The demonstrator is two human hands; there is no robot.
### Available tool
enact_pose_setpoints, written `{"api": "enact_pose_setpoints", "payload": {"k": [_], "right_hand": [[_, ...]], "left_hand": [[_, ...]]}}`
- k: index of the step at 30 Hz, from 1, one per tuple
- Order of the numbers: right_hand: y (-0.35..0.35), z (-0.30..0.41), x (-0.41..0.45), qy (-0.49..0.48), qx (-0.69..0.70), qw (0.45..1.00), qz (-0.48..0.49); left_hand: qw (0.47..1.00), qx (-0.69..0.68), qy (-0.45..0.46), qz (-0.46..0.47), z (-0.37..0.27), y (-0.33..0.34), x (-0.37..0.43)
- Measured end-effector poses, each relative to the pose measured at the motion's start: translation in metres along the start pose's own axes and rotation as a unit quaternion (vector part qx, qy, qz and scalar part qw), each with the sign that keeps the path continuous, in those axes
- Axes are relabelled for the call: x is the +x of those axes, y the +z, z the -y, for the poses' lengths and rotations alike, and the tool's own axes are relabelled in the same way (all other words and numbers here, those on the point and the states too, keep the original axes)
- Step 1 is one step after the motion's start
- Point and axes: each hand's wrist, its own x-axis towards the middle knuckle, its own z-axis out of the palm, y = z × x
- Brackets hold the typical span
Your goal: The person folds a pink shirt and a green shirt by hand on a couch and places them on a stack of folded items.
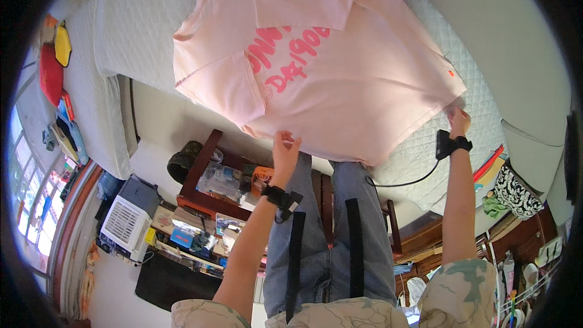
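Observation:
A pale pink T-shirt [364,82] with red-pink printed lettering lies spread over a white quilted mattress cover [136,18]. Both of its short sleeves lie folded inward over the body, and its hem points to the right. My left hand [286,152] pinches the near side edge of the shirt, just past the near sleeve. At the near right corner of the hem, my right hand [459,120] has its fingertips closed on the fabric. Part of the shirt hangs over the bed's near edge, in front of my legs.
A dark red wooden stool [200,164] stands at left, beside shelves of small items. Further left is a white-grey appliance [127,223] with a vented front. A black cable [410,184] trails from my right wrist strap. A black-and-white patterned cloth [514,191] lies at right.

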Motion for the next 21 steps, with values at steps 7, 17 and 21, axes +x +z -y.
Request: {"api": "enact_pose_setpoints", "payload": {"k": [7, 17, 21], "right_hand": [[0.012, 0.063, 0.027, -0.555, -0.142, 0.809, 0.133], [0.032, 0.09, 0.039, -0.52, -0.332, 0.779, 0.109], [0.019, 0.091, 0.029, -0.521, -0.269, 0.796, 0.15]], "left_hand": [[0.876, -0.259, -0.38, 0.145, 0.044, 0.065, -0.023], [0.904, -0.261, -0.315, 0.127, 0.101, 0.127, -0.056], [0.866, -0.244, -0.397, 0.182, 0.127, 0.133, -0.055]]}}
